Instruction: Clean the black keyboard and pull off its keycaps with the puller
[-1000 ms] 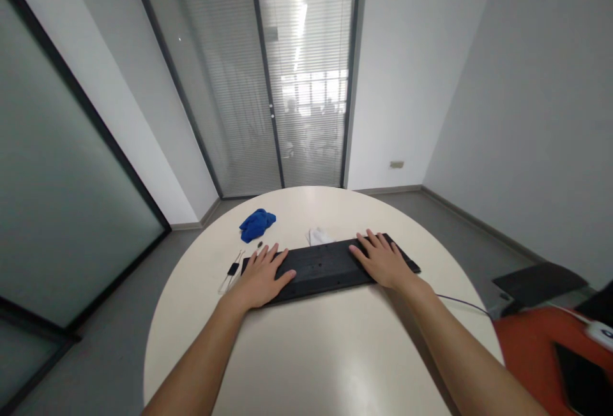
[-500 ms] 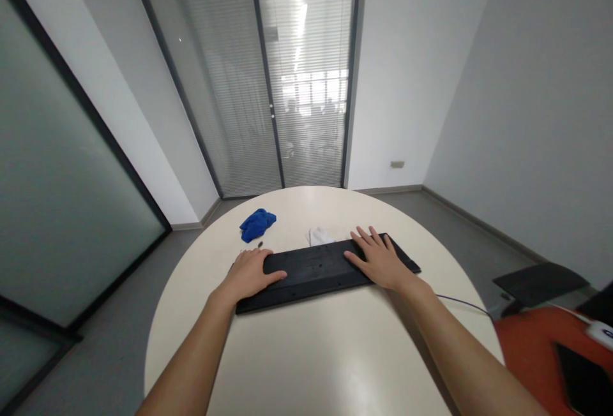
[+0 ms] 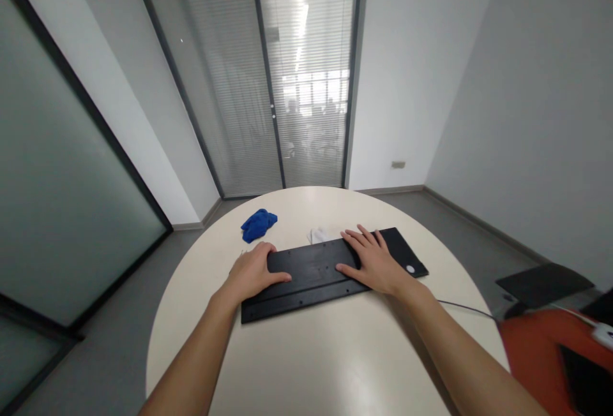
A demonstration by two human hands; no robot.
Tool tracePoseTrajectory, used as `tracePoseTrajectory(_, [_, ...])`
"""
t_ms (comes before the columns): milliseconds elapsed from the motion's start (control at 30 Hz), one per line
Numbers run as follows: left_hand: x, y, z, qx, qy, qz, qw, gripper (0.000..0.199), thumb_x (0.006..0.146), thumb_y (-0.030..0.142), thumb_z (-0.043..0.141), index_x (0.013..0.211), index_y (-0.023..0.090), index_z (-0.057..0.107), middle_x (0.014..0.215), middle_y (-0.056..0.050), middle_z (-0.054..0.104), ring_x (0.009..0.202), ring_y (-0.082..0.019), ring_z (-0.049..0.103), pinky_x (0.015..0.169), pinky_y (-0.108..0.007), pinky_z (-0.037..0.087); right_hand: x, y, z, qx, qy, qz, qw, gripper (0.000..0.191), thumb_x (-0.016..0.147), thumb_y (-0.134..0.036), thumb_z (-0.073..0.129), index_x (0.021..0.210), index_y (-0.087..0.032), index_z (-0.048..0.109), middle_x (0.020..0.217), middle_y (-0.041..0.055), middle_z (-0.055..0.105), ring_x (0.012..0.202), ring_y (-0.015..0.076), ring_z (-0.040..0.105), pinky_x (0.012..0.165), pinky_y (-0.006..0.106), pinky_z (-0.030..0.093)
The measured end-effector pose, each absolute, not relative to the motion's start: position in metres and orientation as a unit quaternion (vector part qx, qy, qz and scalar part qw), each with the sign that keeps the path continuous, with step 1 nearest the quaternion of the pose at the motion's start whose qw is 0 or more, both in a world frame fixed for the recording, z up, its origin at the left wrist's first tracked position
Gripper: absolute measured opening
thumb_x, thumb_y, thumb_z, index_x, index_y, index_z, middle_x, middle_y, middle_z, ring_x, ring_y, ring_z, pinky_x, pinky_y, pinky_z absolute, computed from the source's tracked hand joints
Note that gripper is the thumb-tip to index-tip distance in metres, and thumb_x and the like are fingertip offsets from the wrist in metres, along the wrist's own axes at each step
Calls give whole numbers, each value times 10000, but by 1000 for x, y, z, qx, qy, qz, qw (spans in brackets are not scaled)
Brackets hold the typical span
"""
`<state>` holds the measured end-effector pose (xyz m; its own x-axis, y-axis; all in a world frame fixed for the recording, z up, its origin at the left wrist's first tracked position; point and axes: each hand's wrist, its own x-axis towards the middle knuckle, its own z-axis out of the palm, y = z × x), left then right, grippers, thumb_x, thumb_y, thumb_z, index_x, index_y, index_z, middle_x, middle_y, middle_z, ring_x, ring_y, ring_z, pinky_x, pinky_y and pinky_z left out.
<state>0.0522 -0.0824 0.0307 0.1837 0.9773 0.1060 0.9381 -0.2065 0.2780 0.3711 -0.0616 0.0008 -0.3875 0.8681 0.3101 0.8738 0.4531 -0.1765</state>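
Observation:
A black keyboard point(image 3: 306, 267) lies underside up across the table, its screw holes and a round white sticker showing. Around its left end is my left hand point(image 3: 253, 271), thumb stretched over the underside and the other fingers at the far left edge, partly hidden. My right hand point(image 3: 371, 260) rests flat on the right half, fingers spread toward the far edge. A cable point(image 3: 464, 307) runs off to the right on the table. Beyond the keyboard lies a crumpled white cloth or tissue point(image 3: 318, 235), partly covered by it.
A crumpled blue cloth point(image 3: 258, 224) sits at the far left of the round cream table point(image 3: 306, 365). At the right stands an orange-seated chair point(image 3: 531, 346) with a dark flat device point(image 3: 587, 378) on it. A glass door with blinds point(image 3: 306, 167) is beyond the table.
The keyboard has turned flatter toward me and shifted slightly right, showing more of its underside and the white sticker. My right hand sits a little farther left along it.

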Motion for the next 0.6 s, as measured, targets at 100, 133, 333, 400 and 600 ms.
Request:
tracePoseTrajectory(100, [58, -87, 36, 768, 624, 135, 45, 621, 682, 645, 734, 1116, 240, 552, 1153, -54, 653, 1010, -288, 647, 792, -339, 472, 369, -64, 7, -502, -839, -22, 207, 804, 837, -718, 499, 1467, -224, 427, 1495, 115, 456, 1456, 361, 241, 1179, 606, 86])
tracePoseTrajectory(133, [60, -88, 37, 770, 621, 139, 35, 630, 679, 648, 738, 1120, 240, 549, 1155, -54, 650, 1005, -288, 648, 797, -343, 471, 369, -64, 9, -496, -842, -26, 213, 789, 830, -710, 518, 1455, -234, 439, 1487, 115, 462, 1452, 357, 251, 1179, 604, 85])
tracePoseTrajectory(333, [74, -94, 41, 786, 594, 166, -31, 650, 693, 676, 727, 1132, 231, 547, 1142, -66, 626, 1001, -291, 630, 843, -374, 466, 364, -70, 19, -463, -857, -48, 221, 853, 752, -694, 634, 1435, -228, 423, 1512, 121, 429, 1443, 352, 274, 1188, 577, 44])
tracePoseTrajectory(400, [79, -97, 42, 791, 584, 175, -54, 634, 706, 661, 729, 1127, 225, 546, 1128, -67, 620, 1002, -290, 621, 849, -380, 465, 363, -71, 23, -455, -860, -54, 226, 829, 738, -664, 669, 1405, -228, 440, 1500, 119, 445, 1438, 348, 289, 1190, 567, 33])
tracePoseTrajectory(600, [86, -104, 48, 818, 540, 189, -60, 468, 782, 560, 716, 1080, 231, 567, 1104, -45, 631, 982, -257, 620, 832, -361, 470, 366, -75, 36, -453, -858, -44, 239, 663, 716, -616, 726, 1209, -223, 519, 1254, 119, 630, 1202, 304, 563, 1187, 522, 113])
